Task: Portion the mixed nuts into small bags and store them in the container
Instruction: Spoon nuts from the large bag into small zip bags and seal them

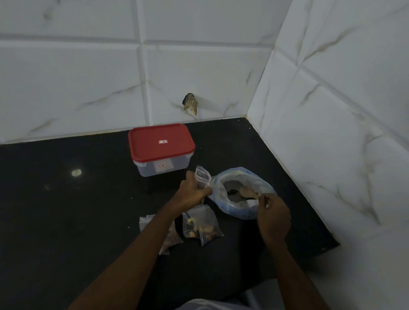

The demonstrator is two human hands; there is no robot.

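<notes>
My left hand (193,190) grips a small clear zip bag (202,176) and holds it upright beside the big bag. My right hand (272,215) pinches a spoon handle (260,196); the spoon bowl lies over the mouth of the large blue-rimmed plastic bag of mixed nuts (242,193). Two filled small bags of nuts lie on the counter: one (201,225) between my arms, another (170,234) partly hidden under my left forearm. The clear container with a red lid (160,148) stands closed behind them.
The black counter (52,205) runs into a corner of white marble tiles at the back and right. Its right edge drops off near my right arm. A damaged spot marks the back wall tile (191,103).
</notes>
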